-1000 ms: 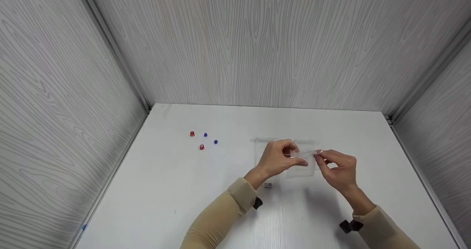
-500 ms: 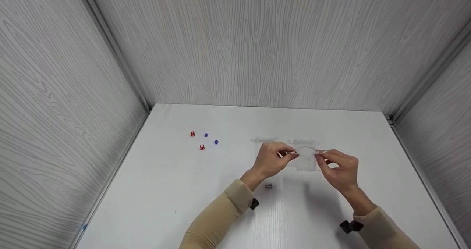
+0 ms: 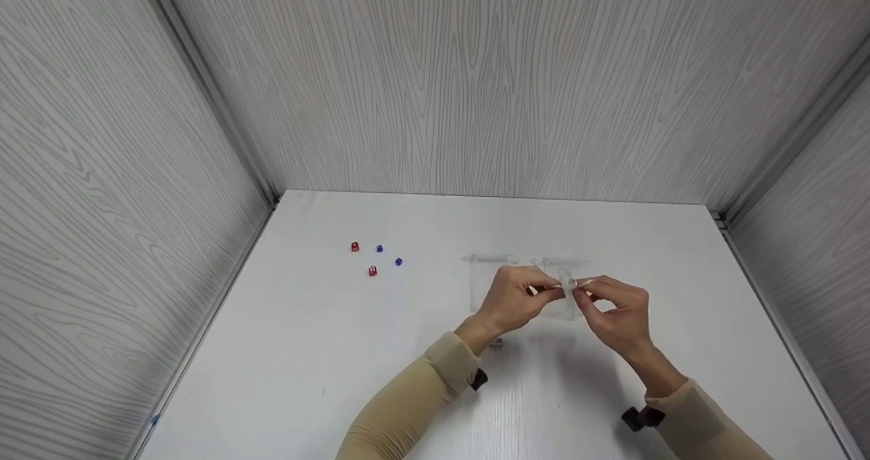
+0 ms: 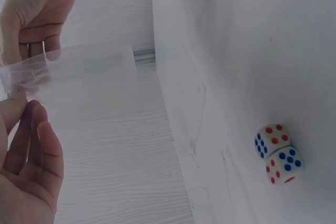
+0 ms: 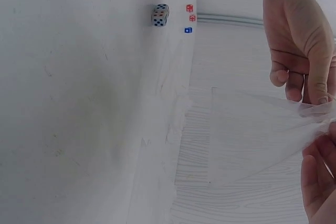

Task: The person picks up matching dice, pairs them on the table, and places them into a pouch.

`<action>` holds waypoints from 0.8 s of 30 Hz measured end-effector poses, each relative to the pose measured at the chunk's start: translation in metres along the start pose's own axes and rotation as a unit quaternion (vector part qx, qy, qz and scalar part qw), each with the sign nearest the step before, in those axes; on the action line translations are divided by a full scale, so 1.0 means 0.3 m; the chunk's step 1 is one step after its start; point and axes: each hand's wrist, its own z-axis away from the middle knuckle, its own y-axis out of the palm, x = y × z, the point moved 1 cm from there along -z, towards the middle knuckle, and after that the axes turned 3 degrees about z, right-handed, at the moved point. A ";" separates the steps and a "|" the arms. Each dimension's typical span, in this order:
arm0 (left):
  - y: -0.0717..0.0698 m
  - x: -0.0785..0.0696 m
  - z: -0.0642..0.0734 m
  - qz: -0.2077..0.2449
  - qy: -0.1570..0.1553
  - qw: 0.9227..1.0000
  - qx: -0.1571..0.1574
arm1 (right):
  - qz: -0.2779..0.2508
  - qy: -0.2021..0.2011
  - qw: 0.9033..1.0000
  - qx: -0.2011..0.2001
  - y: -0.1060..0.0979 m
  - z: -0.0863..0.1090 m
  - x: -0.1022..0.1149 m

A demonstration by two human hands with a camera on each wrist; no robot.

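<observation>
Between my two hands hangs a clear plastic bag (image 3: 561, 312), its top edge gathered and its lower part hanging down, flat and see-through. My left hand (image 3: 514, 298) pinches the gathered top from the left between thumb and fingertips. From the right, my right hand (image 3: 620, 312) pinches the same top close by, so the fingertips of both hands nearly meet. The left wrist view shows the bag (image 4: 102, 85) stretching away from the fingers, and I see nothing inside it. Behind the hands, two more clear bags lie on the table, the left one (image 3: 491, 259) partly covered by my left hand.
Two white dice (image 4: 278, 153) with red and blue dots sit together near my left wrist. Farther left lie two red dice (image 3: 372, 271) and two small blue dice (image 3: 399, 261). Wood-grain panels (image 3: 476, 86) wall the white table (image 3: 285, 351) at the back and sides.
My left hand first let its fingers spread at the bag's mouth, then pinched it. Both hands have since drawn together, and the bag's top, held stretched half a second ago, is now bunched.
</observation>
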 end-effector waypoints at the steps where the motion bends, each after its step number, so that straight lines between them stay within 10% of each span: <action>1: 0.001 0.001 0.000 0.001 -0.003 1.000 0.001 | -0.001 0.001 1.000 0.003 0.000 0.001 -0.001; 13: -0.090 0.041 0.064 -0.030 -0.087 0.993 0.077 | 0.026 0.014 0.999 -0.016 -0.055 0.013 -0.030; 24: -0.202 0.137 0.191 -0.085 -0.220 0.953 0.191 | 0.044 0.011 0.999 -0.024 -0.107 0.029 -0.050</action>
